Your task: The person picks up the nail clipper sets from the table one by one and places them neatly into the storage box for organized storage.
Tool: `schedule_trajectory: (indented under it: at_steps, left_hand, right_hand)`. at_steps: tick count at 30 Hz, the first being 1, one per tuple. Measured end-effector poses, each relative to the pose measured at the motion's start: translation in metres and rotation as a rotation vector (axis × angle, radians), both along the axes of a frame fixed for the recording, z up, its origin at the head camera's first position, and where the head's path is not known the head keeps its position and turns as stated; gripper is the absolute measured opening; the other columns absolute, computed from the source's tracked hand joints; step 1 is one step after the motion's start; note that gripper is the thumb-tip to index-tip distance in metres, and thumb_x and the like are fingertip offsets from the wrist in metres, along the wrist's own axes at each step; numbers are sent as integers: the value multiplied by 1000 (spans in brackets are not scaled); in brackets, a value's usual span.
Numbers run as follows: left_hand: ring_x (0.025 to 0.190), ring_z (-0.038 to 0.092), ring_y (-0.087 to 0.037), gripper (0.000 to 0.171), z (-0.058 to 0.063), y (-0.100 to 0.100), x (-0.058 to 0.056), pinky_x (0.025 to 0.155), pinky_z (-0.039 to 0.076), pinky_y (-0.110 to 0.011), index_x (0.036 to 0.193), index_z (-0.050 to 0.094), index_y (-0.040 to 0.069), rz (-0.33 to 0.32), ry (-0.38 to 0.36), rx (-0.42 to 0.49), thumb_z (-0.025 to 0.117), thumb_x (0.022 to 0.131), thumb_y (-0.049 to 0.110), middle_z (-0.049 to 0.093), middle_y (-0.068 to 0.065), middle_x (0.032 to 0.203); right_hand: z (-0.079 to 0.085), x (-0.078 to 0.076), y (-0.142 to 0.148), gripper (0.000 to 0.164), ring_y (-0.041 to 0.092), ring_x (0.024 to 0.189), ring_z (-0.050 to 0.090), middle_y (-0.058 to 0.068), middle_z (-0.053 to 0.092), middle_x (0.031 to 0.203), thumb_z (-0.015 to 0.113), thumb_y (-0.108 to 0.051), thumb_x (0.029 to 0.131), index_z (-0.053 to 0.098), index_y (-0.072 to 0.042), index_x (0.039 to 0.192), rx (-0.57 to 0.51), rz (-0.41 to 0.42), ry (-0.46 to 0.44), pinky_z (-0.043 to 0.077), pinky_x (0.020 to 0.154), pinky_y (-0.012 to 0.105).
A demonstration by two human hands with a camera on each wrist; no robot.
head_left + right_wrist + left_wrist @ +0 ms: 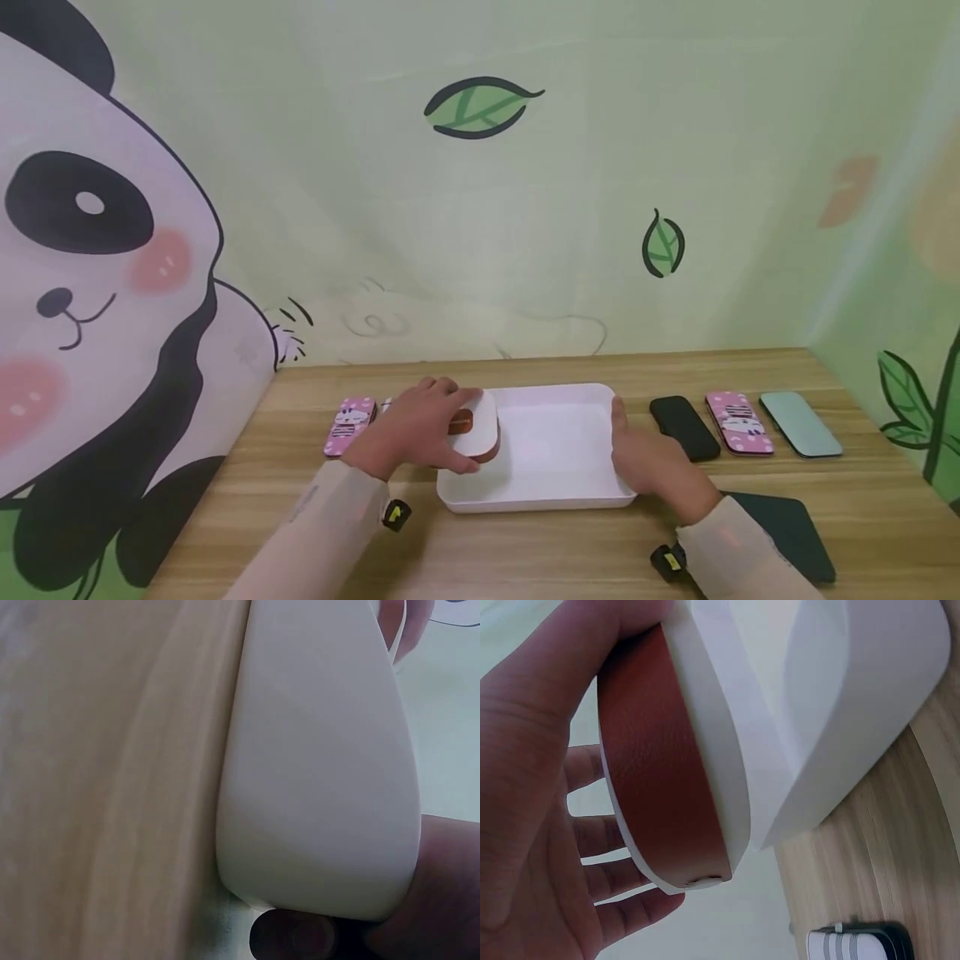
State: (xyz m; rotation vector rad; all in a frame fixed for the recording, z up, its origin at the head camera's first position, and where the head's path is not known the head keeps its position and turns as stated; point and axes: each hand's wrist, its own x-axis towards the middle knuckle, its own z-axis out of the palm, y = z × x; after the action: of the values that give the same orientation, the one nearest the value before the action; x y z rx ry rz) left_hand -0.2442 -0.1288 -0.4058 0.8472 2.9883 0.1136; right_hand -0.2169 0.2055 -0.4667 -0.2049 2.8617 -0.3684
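My left hand (423, 425) holds a white rounded box (483, 408) with a brown band around its side, above the left end of a white rectangular tray (555, 446). The left wrist view shows the brown band (660, 757) close up, the thumb on the near side and the fingers behind. My right hand (652, 458) grips the tray's right end. In the right wrist view, the thumb side lies against the tray wall (322, 765) and dark, shadowed fingers show below it. The inside of the tray holds nothing that I can see.
Left of the tray lies a pink cartoon-print case (350, 425); another item behind my left hand is mostly hidden. To the right lie a black case (686, 429), a pink one (738, 423) and a pale blue one (801, 425). A dark flat item (795, 533) is near my right forearm.
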Motion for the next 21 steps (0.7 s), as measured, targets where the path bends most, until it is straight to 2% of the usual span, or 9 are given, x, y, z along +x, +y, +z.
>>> schedule_trajectory:
  at_steps: [5,8,15,21]
  left_hand:
    - [123,47,-24,99,-1,10,-5,99,47,-48,150,46,32,17,-40,0,77,64,73,54,-2,136]
    - [123,47,-25,100,-2,15,-8,100,47,-48,150,46,31,10,-40,-9,77,65,73,54,-3,136]
    - [120,48,-25,103,-14,24,-19,97,48,-46,151,42,29,-10,-19,-47,75,65,75,54,-4,134]
    - [118,48,-24,103,-22,31,-24,93,50,-43,151,42,30,-11,-29,-99,73,65,77,53,-3,134]
  right_hand:
    - [-1,-1,-2,73,18,48,43,4,50,61,39,-22,103,-1,3,158,7,-5,-11,32,47,31]
    - [-1,-1,-1,73,17,47,43,3,50,61,39,-23,104,-2,3,158,10,-5,-8,32,47,31]
    - [1,1,-1,73,17,47,41,3,49,60,41,-21,103,2,5,158,13,4,9,32,47,30]
    - [5,5,-2,73,16,46,40,3,48,59,43,-20,102,2,5,158,8,5,6,31,47,30]
